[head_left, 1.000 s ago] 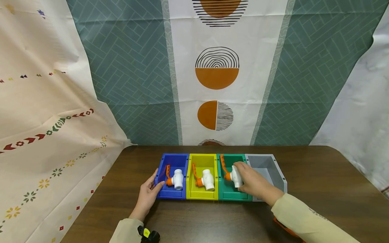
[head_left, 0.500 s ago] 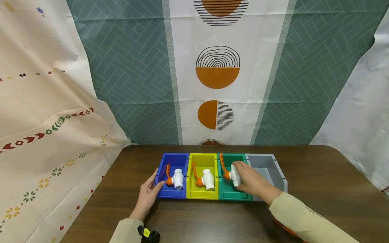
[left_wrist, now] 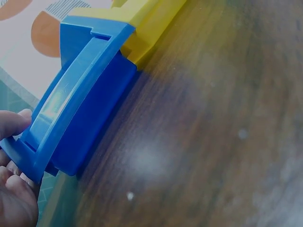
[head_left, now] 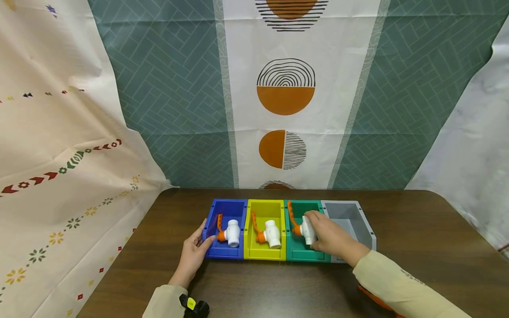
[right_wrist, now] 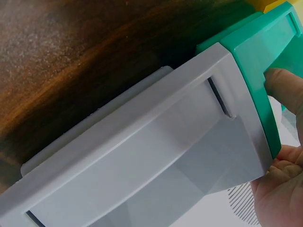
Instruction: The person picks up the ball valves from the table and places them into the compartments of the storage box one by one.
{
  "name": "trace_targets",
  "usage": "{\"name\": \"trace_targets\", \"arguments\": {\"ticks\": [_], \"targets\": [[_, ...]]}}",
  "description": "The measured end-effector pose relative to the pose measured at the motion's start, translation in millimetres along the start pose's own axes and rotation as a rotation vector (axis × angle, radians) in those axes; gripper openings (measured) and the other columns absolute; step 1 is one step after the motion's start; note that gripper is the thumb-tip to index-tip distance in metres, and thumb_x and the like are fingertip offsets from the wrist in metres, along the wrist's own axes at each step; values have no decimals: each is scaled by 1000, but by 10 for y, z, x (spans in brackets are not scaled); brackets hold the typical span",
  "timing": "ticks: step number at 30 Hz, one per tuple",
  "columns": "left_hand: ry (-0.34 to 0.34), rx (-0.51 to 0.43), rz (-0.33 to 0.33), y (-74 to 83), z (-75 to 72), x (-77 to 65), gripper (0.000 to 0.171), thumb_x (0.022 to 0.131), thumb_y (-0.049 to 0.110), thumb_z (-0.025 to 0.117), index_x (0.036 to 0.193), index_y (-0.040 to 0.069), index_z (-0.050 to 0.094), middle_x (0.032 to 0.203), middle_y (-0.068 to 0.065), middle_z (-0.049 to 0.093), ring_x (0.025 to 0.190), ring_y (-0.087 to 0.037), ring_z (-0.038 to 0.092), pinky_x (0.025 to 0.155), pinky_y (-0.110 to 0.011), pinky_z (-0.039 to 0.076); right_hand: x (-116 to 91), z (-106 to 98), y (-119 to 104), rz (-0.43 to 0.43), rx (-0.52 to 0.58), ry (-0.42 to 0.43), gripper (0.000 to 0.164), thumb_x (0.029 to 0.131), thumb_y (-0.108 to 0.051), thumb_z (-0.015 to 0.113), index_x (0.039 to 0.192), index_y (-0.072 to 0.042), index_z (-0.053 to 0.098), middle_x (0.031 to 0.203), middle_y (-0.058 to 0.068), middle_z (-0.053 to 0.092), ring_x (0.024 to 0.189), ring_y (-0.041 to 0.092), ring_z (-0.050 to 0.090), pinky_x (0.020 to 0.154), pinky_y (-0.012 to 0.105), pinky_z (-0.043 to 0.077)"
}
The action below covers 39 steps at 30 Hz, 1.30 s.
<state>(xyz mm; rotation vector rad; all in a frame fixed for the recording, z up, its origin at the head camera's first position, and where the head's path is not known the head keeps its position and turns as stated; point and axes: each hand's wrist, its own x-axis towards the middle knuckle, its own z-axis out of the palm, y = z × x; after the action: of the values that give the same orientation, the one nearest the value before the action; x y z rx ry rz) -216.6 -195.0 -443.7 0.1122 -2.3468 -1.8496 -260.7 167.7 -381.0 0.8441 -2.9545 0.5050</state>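
My left hand [head_left: 192,256] grips the left wall of the blue bin [head_left: 224,253], thumb over the rim and fingers outside; the left wrist view shows the thumb [left_wrist: 16,123] on that rim. In the green bin [head_left: 306,256], my right hand [head_left: 332,236] holds a white ball valve [head_left: 308,230] by its white body, its orange lever pointing to the back. The right wrist view shows the thumb [right_wrist: 284,87] inside the green bin, with the valve mostly hidden. Similar ball valves lie in the blue bin [head_left: 233,233] and in the yellow bin [head_left: 264,255].
A grey bin [head_left: 346,216] adjoins the green one on the right, making one joined row on the dark wooden table [head_left: 254,287]. A patterned cloth [head_left: 286,154] hangs behind the table's far edge. Another cloth [head_left: 71,198] drapes along the left side.
My right hand and the valve have shifted very slightly left over the last second. The left hand keeps its place on the blue bin. The head view has tilted a touch.
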Motion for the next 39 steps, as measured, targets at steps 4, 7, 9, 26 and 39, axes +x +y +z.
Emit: {"name": "trace_targets", "arguments": {"ticks": [4,7,9,26,39], "targets": [[0,3,2,1,-1,-4,59,94,7,57,148,8,33,150,-17,35,133,-33,42,101,-40,39,4,10,-6,7,-13,-14,77,66,-5,85,131,5,45,128,18,51,104,29,54,89,46,52],[0,-2,3,-1,1,-3,59,94,7,57,148,8,33,150,-17,34,133,-33,42,100,-39,40,4,16,-4,7,-29,-19,77,66,-6,85,131,5,45,129,19,51,105,30,55,90,46,52],[-1,-8,8,0,2,-3,59,94,6,57,148,7,32,150,-16,34,133,-32,42,100,-39,40,3,15,-7,11,-38,-22,77,66,-6,85,131,5,45,130,18,51,107,30,54,91,46,52],[14,36,-9,24,13,9,59,94,6,56,148,7,32,151,-16,34,135,-32,39,103,-38,37,66,-51,-68,31,-112,-107,77,64,-4,86,129,7,45,128,21,52,108,30,54,95,46,49],[33,30,25,12,25,0,59,93,5,57,147,4,33,149,-19,35,132,-36,41,100,-41,39,129,-96,-105,31,-154,-164,72,60,-3,88,120,5,48,113,18,57,98,27,55,89,46,52]]}}
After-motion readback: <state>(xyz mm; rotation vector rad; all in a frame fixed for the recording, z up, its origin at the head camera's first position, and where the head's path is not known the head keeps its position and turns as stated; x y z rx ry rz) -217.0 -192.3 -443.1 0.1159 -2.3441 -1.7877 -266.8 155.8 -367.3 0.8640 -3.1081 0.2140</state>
